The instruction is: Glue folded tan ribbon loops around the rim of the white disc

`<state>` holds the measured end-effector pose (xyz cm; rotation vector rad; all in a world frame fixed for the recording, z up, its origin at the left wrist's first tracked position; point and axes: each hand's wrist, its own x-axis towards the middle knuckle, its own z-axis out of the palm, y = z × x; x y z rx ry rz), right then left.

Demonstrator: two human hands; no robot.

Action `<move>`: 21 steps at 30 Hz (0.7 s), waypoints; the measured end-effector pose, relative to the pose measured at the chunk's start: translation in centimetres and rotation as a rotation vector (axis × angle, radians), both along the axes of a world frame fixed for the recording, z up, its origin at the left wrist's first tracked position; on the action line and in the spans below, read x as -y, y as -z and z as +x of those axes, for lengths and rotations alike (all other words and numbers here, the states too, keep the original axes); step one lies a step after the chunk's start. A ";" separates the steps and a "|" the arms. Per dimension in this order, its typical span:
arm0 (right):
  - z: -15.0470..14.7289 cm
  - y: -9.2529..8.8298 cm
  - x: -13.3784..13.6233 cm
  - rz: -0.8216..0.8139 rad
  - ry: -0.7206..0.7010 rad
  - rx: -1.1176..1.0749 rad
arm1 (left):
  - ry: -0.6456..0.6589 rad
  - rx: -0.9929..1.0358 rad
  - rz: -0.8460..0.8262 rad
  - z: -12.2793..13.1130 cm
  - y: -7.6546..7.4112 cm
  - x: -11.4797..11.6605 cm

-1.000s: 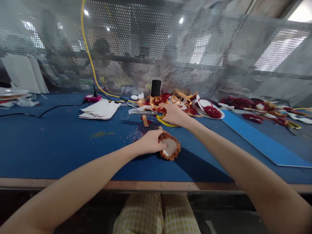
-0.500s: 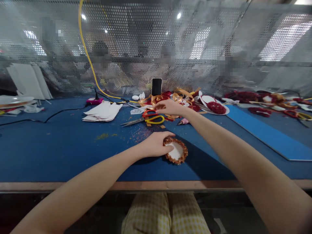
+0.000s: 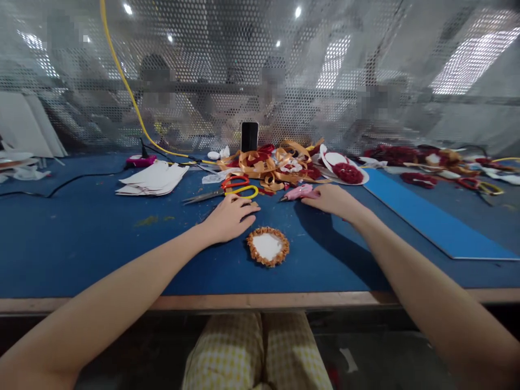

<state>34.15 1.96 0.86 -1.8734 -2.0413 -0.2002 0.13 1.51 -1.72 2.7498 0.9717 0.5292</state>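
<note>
A round white disc [image 3: 267, 247] edged with gathered brown-orange ribbon lies flat on the blue table. Just beyond its upper left rests my left hand [image 3: 231, 218], palm down with fingers apart and nothing in it. The fingertips come close to the yellow handle of the red-and-yellow scissors [image 3: 239, 188], whose blades point left. On the right, my right hand [image 3: 335, 200] has its fingers closed around the rear of a pink glue gun [image 3: 298, 192], its dark nozzle pointing left. The fingers' undersides are hidden.
Tangled orange and red ribbons [image 3: 280, 162] lie behind the glue gun, with a phone [image 3: 249, 136] upright at the back. White sheets [image 3: 154, 180] are stacked on the left. A blue board [image 3: 439, 216] and dark red ribbon pieces [image 3: 418, 180] lie on the right.
My left hand has let go of the ribbon-edged disc and moved up beside the scissors. My right hand has gone from the ribbon pile, rightward and down, to the glue gun. The view has shifted slightly.
</note>
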 end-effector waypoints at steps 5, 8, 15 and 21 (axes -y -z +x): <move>0.0 0.9 0.1 -0.085 0.059 0.024 | -0.024 -0.045 -0.040 0.1 -0.3 0.2; 0.0 0.9 0.4 -0.007 0.097 0.003 | -0.024 -0.059 -0.061 0.2 -0.3 0.3; -0.6 1.1 0.4 0.115 0.135 -0.111 | 0.042 -0.009 -0.031 0.1 -0.1 0.2; -0.7 1.3 0.2 0.123 0.163 -0.182 | 0.023 0.231 -0.058 0.4 -0.8 0.7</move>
